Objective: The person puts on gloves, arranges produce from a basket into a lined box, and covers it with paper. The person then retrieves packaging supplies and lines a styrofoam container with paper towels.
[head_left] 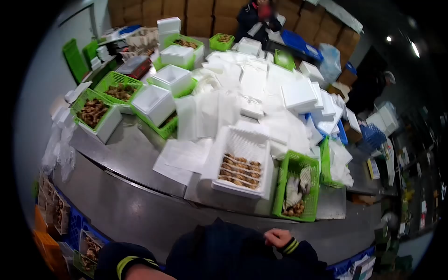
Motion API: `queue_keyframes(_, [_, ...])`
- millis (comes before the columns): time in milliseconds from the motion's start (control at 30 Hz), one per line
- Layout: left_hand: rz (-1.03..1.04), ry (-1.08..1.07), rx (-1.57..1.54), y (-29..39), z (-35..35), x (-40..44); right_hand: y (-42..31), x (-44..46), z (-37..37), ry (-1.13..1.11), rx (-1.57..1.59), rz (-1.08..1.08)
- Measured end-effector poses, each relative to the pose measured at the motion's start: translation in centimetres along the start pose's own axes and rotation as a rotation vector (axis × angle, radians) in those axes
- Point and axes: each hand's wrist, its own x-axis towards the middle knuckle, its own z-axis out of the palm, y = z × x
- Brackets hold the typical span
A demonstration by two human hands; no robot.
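Observation:
My right hand (278,237) is in front of my dark jacket, near the table's front edge, its fingers curled with nothing visible in them. Of my left hand (145,272), only skin past the striped cuff shows at the bottom edge; the fingers are out of sight. Ahead on the steel table stands a white foam box (247,140) with brown lumpy pieces (240,171) in rows, pale strips between them. Right of it, a green basket (282,196) holds striped cloth gloves (294,192) and more brown pieces. I cannot tell whether these are mushrooms or roots.
White sheets (224,98) cover the table's middle. Foam lids (301,95) are piled right. Green baskets (93,112) of brown pieces and foam boxes (154,102) stand left. A person (258,21) is across the table; another dark figure (373,91) is at right. Crates (56,205) stand lower left.

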Motion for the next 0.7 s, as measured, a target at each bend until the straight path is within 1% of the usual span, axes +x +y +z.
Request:
queue_keyframes(33, [0.0, 0.051, -0.029, 1.6, 0.1, -0.5, 0.4, -2.7, 1.7, 0.003, 0.036, 0.054])
queue_keyframes(67, [-0.001, 0.18, -0.122, 2.9, 0.5, -2.0, 0.6, -2.5, 4.2, 0.044, 0.06, 0.072])
queue_keyframes(100, [0.165, 0.253, -0.174, -9.0, -3.6, -0.2, 4.9, 1.2, -8.6, 0.157, -0.093, -0.018])
queue_keyframes(133, [0.096, 0.378, -0.076, -11.4, -5.9, 1.0, 6.8, 4.4, -9.6, 0.084, -0.076, -0.005])
queue_keyframes(167, [0.006, 0.332, -0.01, -11.5, -6.9, -1.0, 6.5, 5.6, -7.2, 0.05, -0.2, -0.077])
queue_keyframes(200, [-0.086, 0.402, -0.05, -13.5, -7.0, -1.3, 8.1, 6.0, -6.3, 0.029, -0.229, -0.168])
queue_keyframes(233, [-0.401, 0.548, 0.063, -13.6, -6.8, -1.6, 8.4, 7.1, -4.9, -0.046, -0.217, -0.109])
queue_keyframes(267, [-0.526, 0.681, 0.117, -15.2, -5.6, -2.8, 8.5, 8.1, -3.6, -0.104, -0.259, -0.183])
queue_keyframes(300, [-0.607, 0.612, 0.237, -17.4, -5.6, -3.4, 8.0, 9.1, -3.8, -0.149, -0.327, -0.257])
queue_keyframes(333, [-0.701, 0.592, 0.287, -20.1, -4.2, -4.8, 7.3, 10.3, -4.5, -0.226, -0.398, -0.25])
queue_keyframes(367, [-0.807, 0.604, 0.233, -22.8, -1.9, -6.7, 6.6, 11.3, -5.0, -0.304, -0.468, -0.243])
queue_keyframes(400, [-0.994, 0.488, 0.32, -25.0, 0.5, -8.3, 6.0, 11.6, -5.5, -0.279, -0.484, -0.284])
queue_keyframes(433, [-0.989, 0.638, 0.18, -25.5, 1.3, -8.2, 5.3, 11.8, -6.0, -0.276, -0.477, -0.265])
queue_keyframes(500, [-1.008, 0.69, 0.158, -25.8, 2.0, -10.9, 4.2, 12.1, -5.7, -0.282, -0.569, -0.256])
queue_keyframes(567, [-1.332, 0.763, -0.071, -25.6, 0.9, -13.0, 2.8, 12.8, -6.5, -0.112, -0.435, -0.268])
queue_keyframes(600, [-1.377, 0.752, -0.089, -26.6, 1.1, -15.8, 2.9, 12.8, -7.2, 0.036, -0.365, -0.25])
queue_keyframes(633, [-1.48, 0.708, -0.121, -26.5, 0.3, -17.2, 3.3, 12.7, -7.5, 0.186, -0.284, -0.232])
queue_keyframes(700, [-1.421, 0.492, 0.096, -27.1, -2.3, -19.2, 4.0, 12.0, -9.1, 0.581, -0.274, -0.06])
